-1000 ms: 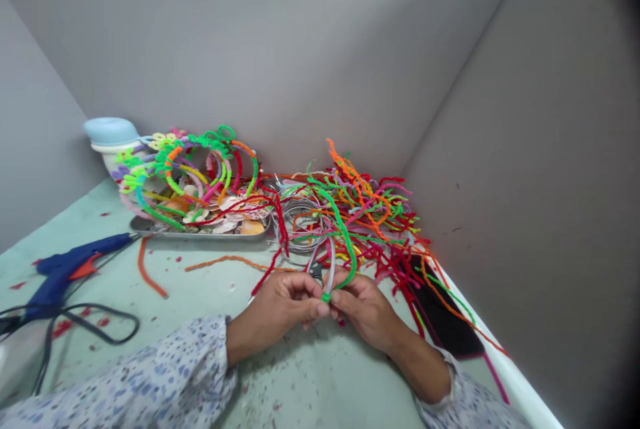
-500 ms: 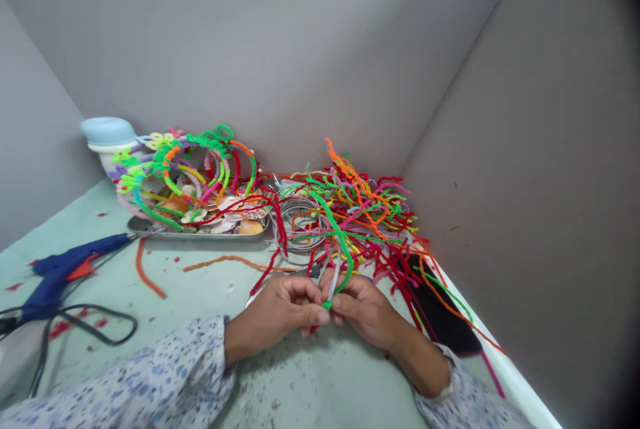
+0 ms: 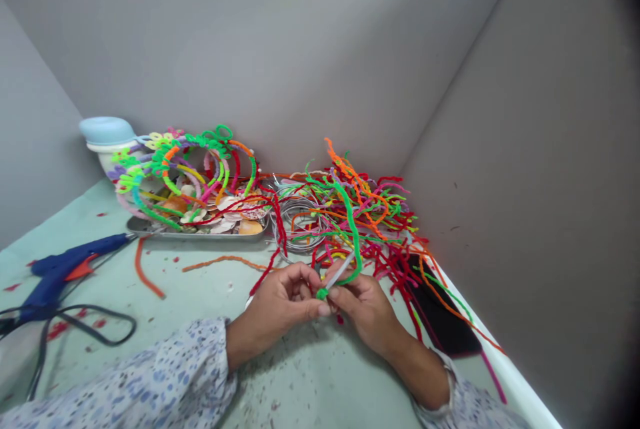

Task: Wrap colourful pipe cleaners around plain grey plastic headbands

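Observation:
My left hand (image 3: 283, 302) and my right hand (image 3: 363, 306) meet low in the middle, fingertips pinched together. Between them they hold a grey headband (image 3: 340, 274) with a green pipe cleaner (image 3: 354, 236) wound on its tip. The green strand arcs up and back over the pile of pipe cleaners (image 3: 370, 216). Both hands are closed on this piece. Behind it lie bare metal headbands (image 3: 297, 219).
A metal tray (image 3: 195, 232) holds wrapped headbands (image 3: 185, 162) and shell-like pieces, with a pale blue container (image 3: 107, 136) behind. A blue glue gun (image 3: 65, 269) and its black cord (image 3: 90, 322) lie left. A black flat object (image 3: 440, 316) lies right. Grey walls enclose the table.
The headband has tilted to the right and the green pipe cleaner swung right with it. My fingers have shifted slightly around the tip.

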Tool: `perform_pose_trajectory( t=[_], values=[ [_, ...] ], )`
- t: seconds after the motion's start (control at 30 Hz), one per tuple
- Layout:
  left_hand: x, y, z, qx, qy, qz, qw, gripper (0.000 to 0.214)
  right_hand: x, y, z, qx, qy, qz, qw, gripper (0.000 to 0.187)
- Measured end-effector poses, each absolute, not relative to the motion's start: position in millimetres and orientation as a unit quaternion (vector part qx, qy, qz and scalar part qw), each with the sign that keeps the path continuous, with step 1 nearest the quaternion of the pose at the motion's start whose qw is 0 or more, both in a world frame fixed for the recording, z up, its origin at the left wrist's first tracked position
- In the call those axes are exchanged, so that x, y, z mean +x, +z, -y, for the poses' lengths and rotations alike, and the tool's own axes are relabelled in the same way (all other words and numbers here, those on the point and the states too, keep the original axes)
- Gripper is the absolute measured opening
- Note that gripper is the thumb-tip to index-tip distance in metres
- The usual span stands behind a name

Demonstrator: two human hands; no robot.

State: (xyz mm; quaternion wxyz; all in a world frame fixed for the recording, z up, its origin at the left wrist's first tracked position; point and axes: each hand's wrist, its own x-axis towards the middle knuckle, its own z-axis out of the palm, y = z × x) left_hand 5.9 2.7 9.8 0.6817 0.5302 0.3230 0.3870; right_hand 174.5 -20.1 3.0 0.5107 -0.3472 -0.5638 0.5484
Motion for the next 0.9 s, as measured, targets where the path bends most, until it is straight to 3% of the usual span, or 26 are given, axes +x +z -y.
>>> perform_pose_trajectory(
  t=[0.5, 0.9],
  values=[
    [8.0, 12.3, 0.8, 0.513, 0.398, -0.36, 0.67, 0.023, 169.0, 3.0, 23.0, -0.449, 0.404, 0.596, 0.53, 0.011],
    [9.2, 10.3, 2.9, 0.524, 0.395, -0.344, 0.672, 0.024, 168.0, -3.7, 23.0, -0.449, 0.444, 0.578, 0.517, 0.014]
  ],
)
